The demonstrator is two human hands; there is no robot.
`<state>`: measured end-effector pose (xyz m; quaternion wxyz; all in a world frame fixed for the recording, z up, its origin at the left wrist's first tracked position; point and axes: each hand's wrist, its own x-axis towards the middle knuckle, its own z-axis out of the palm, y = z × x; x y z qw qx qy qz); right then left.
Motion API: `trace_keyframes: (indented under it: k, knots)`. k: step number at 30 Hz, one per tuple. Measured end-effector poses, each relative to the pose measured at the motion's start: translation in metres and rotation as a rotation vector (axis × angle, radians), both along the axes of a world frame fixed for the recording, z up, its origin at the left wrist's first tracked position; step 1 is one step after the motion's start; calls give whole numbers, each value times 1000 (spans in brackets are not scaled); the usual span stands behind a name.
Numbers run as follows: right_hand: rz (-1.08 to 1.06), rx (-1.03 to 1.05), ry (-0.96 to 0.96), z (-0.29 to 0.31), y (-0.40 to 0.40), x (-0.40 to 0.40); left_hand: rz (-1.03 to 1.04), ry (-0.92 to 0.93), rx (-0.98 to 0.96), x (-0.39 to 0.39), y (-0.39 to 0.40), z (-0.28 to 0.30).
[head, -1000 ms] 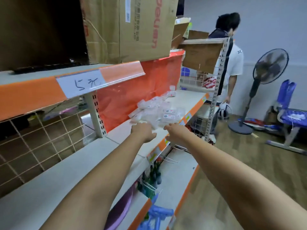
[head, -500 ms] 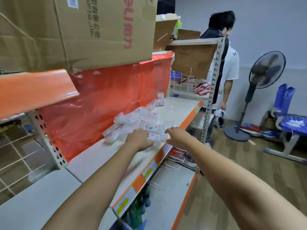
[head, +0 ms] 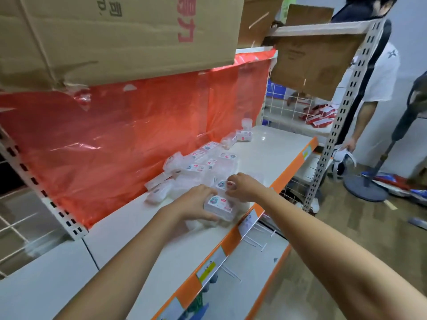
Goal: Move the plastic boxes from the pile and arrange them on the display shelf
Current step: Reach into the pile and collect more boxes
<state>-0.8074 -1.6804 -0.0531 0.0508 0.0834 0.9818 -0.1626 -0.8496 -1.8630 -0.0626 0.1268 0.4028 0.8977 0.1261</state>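
Where hands meet, clear plastic boxes (head: 219,205) bear stickers

left hand (head: 196,204) reached pile, now closed round a labelled plastic box (head: 219,205) at shelf (head: 265,153) front | right hand (head: 242,187) now fingering next box | camera closer

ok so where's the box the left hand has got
In the head view, the clear plastic box sits near the shelf's orange front edge, under the left hand, just before the pile.

Both forearms are bare to the frame edge, no sleeves; left hand (head: 198,202) and right hand (head: 242,185) wear nothing.
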Motion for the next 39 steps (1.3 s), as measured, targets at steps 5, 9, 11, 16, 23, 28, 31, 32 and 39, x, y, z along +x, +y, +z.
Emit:
trace_keyframes:
  k: [5,9,11,16,23,28,31,32,39]
  knots:
    - [30,-58,-1,-4,6,-5,52,8,68,2,3,-2]
    - [62,-103,7,-3,11,-9,91,-5,81,4,4,-3]
    - [85,-127,-2,-1,15,-9,100,8,40,4,5,-4]
    - [194,-77,-39,1,25,-7,145,14,25,10,1,-4]
    - [274,-172,32,5,45,0,304,26,238,25,-12,6]
    - [288,-235,147,11,64,9,408,-18,384,31,-19,10]
    - [296,-248,175,9,70,12,470,-26,452,34,-20,11]
    - [303,-256,176,9,71,14,484,-21,469,35,-20,11]
    - [395,-437,203,-1,63,22,563,-111,560,41,-21,7]
